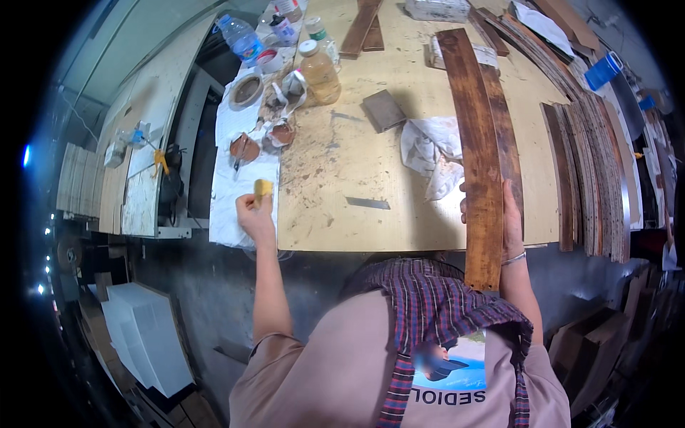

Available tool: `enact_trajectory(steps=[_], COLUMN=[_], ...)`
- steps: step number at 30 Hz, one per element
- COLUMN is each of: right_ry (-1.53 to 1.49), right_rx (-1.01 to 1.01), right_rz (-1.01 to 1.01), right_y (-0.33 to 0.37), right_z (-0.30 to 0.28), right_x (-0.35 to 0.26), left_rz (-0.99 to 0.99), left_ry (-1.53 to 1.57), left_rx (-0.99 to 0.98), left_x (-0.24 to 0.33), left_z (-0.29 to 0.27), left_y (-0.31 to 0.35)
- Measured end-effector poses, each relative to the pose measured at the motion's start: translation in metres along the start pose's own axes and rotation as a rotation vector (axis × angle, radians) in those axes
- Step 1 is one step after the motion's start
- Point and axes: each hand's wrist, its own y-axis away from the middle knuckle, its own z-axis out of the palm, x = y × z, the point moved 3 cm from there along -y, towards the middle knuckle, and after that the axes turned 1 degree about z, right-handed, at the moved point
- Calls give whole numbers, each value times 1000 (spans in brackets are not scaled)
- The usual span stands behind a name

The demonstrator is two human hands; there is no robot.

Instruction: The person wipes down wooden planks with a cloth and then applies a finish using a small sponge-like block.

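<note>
My left hand [257,216], fingers closed, grips a small yellow sponge-like piece [263,190] above the white cloth at the table's left edge. My right hand [511,217] is wrapped round a long brown-stained wooden board [477,121], thumb and fingers on its two long edges. The board's near end reaches past the table's front edge toward my body. Partly behind it lies a second brown board [508,135]. A crumpled white rag [432,153] is just left of the held board. Beyond my left hand stand two small cups of reddish-brown paste [245,148], one with a tool in it.
A jar of amber liquid [319,75], a round bowl [247,91] and a water bottle [240,39] stand at the back left. A grey flat block [383,110] lies mid-table. Stacked wood strips [589,171] line the right side; brown boards [364,28] lie at the back.
</note>
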Motion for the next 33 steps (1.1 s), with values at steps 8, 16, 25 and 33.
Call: enact_trajectory(steps=[8, 16, 25, 33], right_ry=[76, 17, -21, -47], right_rx=[62, 180, 175, 528], right_rz=[22, -28, -134, -186], right_y=[-12, 3, 33, 24], right_z=[-2, -3, -19, -23], right_x=[0, -19, -22, -30], left_rz=[297, 936, 701, 1196], left_ry=[-492, -3, -31, 555], left_rx=[148, -645, -959, -859], left_x=[15, 192, 211, 319], left_z=[7, 191, 305, 197], left_y=[-1, 112, 125, 216])
